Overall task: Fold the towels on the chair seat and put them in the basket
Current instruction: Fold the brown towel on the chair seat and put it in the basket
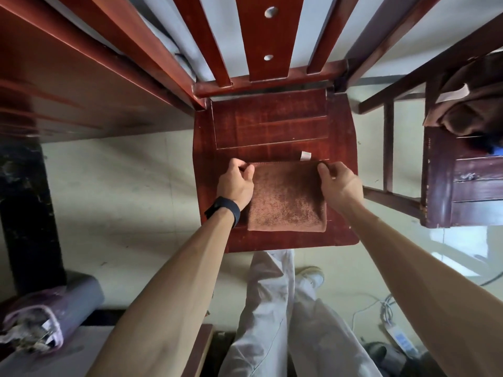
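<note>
Both hands are closed on the same folded brown towel (285, 197). The left hand (237, 183), centre-left of the frame, curls its fingers and pinches the towel's upper left corner, and the right hand (339, 183), centre-right, pinches the upper right corner between thumb and fingertips. A dark wristband (226, 209) circles the left wrist. The towel lies flat as a near-square on the front half of the red-brown chair seat (272, 126), its near edge just short of the seat's front rim. A small white tag (305, 155) sticks out past its far edge, near the right hand. Behind the seat, the chair's slatted back (268, 36) rises toward the top of the frame. At the right edge stands a second wooden chair (462, 186) with a heap of brown cloth (468, 104) on it. Below the seat, pale trousers (272, 308) and a light shoe (313, 277) stand on the pale floor (122, 200). A white power strip (401, 338) lies at lower right, and a rolled grey mat (54, 314) at lower left.
</note>
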Tool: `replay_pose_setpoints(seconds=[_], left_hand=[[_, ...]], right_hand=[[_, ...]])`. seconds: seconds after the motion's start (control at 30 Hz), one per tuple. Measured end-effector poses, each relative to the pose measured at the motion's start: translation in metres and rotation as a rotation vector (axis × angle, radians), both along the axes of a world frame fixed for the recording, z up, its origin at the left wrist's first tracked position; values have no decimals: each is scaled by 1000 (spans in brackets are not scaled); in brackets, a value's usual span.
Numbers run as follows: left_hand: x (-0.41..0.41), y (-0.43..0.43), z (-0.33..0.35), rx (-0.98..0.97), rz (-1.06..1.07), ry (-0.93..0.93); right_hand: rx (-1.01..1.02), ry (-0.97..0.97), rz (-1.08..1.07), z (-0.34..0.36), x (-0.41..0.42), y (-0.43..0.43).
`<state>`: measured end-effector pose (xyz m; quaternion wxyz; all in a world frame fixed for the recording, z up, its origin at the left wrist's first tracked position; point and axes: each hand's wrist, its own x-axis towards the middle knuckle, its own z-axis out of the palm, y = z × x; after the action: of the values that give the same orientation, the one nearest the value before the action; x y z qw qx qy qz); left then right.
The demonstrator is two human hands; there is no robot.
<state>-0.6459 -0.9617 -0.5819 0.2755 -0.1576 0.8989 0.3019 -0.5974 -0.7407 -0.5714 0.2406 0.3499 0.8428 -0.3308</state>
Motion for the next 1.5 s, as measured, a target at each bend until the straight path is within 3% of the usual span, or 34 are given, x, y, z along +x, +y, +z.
replay_pose_setpoints(seconds=[0.23,0.33,0.43,0.57,0.77,0.97,1.1,1.2,1.3,1.4,1.5], left_hand=[[-3,1,0,-145,-157,31],[14,-1,6,-276,-318,294],[49,0,7,-310,-556,443],[70,5,-6,-270,-777,380],[68,-4,-35,-288,-836,376],[70,-3,-33,-343,-829,352],[68,3,-16,-360,-800,316],[69,-5,-3,-296,-702,338],[67,-6,10,-86,-326,370],[53,1,19,82,180,80],[40,4,13,105,385,-148]], right_hand=[[77,-56,-23,-3,-5,-5],[193,125,-96,6,12,-20],[385,304,166,15,43,-47],[302,253,501,1,66,-67],[352,200,661,-39,78,-38],[348,201,577,-37,78,-45],[235,146,534,-21,68,-51],[176,234,391,0,67,-48],[58,243,-9,13,65,-38],[-121,62,-329,14,55,-28],[-204,-72,-439,8,42,-18]])
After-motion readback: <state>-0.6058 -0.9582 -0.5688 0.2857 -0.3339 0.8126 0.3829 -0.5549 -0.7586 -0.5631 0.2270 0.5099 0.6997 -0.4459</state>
